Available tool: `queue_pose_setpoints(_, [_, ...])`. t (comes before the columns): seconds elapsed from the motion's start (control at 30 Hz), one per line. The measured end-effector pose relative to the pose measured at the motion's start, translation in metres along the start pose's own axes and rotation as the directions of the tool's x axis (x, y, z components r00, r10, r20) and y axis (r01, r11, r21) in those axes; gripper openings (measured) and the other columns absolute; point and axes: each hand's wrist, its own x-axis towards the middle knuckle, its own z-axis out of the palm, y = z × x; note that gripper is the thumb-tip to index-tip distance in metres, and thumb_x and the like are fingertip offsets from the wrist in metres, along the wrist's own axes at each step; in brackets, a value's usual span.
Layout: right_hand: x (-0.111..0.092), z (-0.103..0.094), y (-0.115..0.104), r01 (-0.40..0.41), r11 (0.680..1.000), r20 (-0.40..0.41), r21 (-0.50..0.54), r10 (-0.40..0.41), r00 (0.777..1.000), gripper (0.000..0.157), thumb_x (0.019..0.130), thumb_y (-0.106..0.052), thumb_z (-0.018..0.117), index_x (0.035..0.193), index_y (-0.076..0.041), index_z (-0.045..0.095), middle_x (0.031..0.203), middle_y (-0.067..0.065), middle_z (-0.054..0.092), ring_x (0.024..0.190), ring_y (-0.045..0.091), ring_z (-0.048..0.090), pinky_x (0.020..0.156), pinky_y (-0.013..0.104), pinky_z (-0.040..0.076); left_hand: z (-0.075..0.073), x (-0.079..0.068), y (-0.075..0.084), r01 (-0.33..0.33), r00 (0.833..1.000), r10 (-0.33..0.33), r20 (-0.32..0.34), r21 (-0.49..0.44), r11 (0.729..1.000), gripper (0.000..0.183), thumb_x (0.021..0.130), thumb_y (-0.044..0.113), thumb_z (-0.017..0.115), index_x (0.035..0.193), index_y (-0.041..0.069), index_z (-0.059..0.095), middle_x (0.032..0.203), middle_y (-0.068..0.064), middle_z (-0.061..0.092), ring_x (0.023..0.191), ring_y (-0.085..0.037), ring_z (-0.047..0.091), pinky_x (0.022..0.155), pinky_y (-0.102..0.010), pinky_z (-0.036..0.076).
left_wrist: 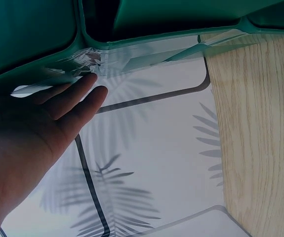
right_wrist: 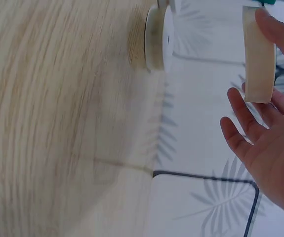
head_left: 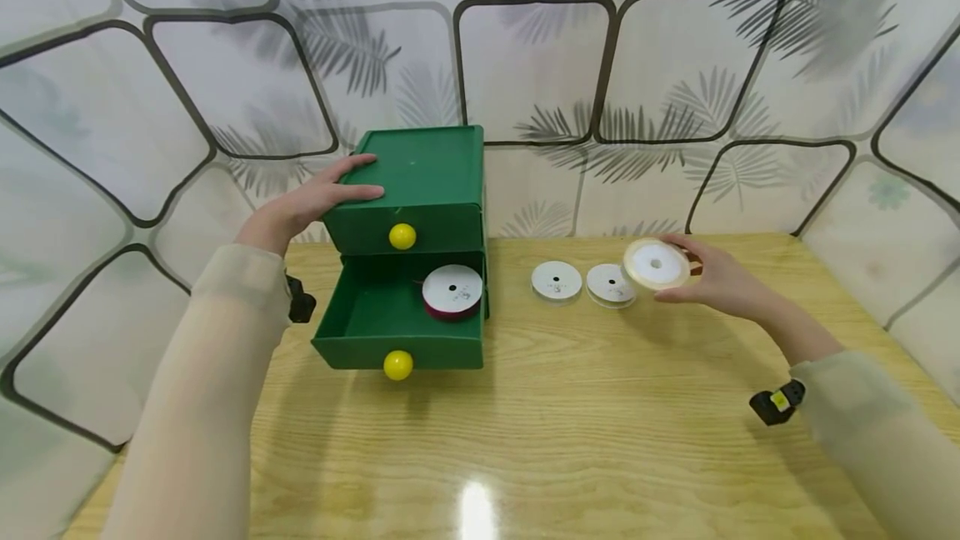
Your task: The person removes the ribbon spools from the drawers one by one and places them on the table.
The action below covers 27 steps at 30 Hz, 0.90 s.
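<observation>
My left hand (head_left: 311, 197) rests with outstretched fingers on the top left edge of a green two-drawer box (head_left: 427, 165). In the left wrist view, its fingers (left_wrist: 82, 106) lie against the box's side, near clear tape. The lower drawer (head_left: 438, 353) stands pulled out; a dark red ribbon spool (head_left: 452, 290) with a white face lies in its right part. My right hand (head_left: 716, 277) pinches a cream ribbon spool (head_left: 651, 263) between thumb and fingers, lifted above the table. The right wrist view shows this spool's ribbon edge (right_wrist: 259, 59).
Two white-faced spools, a left one (head_left: 557, 280) and a right one (head_left: 609, 283), lie on the wooden table (head_left: 600, 432) between the box and my right hand. The upper drawer (head_left: 442, 228) is closed. A patterned curtain-like backdrop (head_left: 540, 73) stands behind and at both sides.
</observation>
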Motion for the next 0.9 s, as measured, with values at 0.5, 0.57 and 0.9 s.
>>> queue_pose_setpoints(0.5, [0.001, -0.019, 0.047, -0.139, 0.988, -0.005, -0.061, 0.139, 0.99, 0.093, 0.08, -0.025, 0.082, 0.149, 0.006, 0.027, 0.139, 0.034, 0.038, 0.119, 0.051, 0.041, 0.086, 0.058, 0.042, -0.001, 0.0, -0.003, 0.022, 1.0, -0.022, -0.008, -0.015, 1.0, 0.084, 0.093, 0.043, 0.062, 0.158, 0.029, 0.01, 0.162, -0.005, -0.011, 0.143, -0.039, 0.011, 0.11, -0.062, 0.018])
queue_pose_setpoints(0.57, [0.001, -0.018, 0.051, -0.148, 0.987, -0.001, -0.067, 0.148, 0.989, 0.093, 0.08, -0.027, 0.082, 0.148, 0.006, 0.029, 0.141, 0.034, 0.037, 0.119, 0.052, 0.041, 0.086, 0.059, 0.041, -0.002, 0.0, -0.003, 0.024, 1.0, -0.024, -0.008, -0.017, 1.0, 0.084, 0.093, 0.043, 0.062, 0.158, 0.028, 0.01, 0.162, -0.005, -0.01, 0.143, -0.039, 0.012, 0.11, -0.061, 0.019])
queue_pose_setpoints(0.9, [0.004, -0.004, 0.069, -0.164, 0.985, 0.059, -0.045, 0.166, 0.984, 0.089, 0.078, -0.025, 0.083, 0.142, 0.012, 0.033, 0.138, 0.037, 0.038, 0.118, 0.052, 0.042, 0.093, 0.059, 0.037, 0.0, 0.0, 0.0, 0.021, 1.0, -0.021, -0.001, -0.019, 1.0, 0.083, 0.093, 0.043, 0.062, 0.158, 0.029, 0.011, 0.162, -0.005, -0.01, 0.141, -0.04, 0.017, 0.109, -0.061, 0.021])
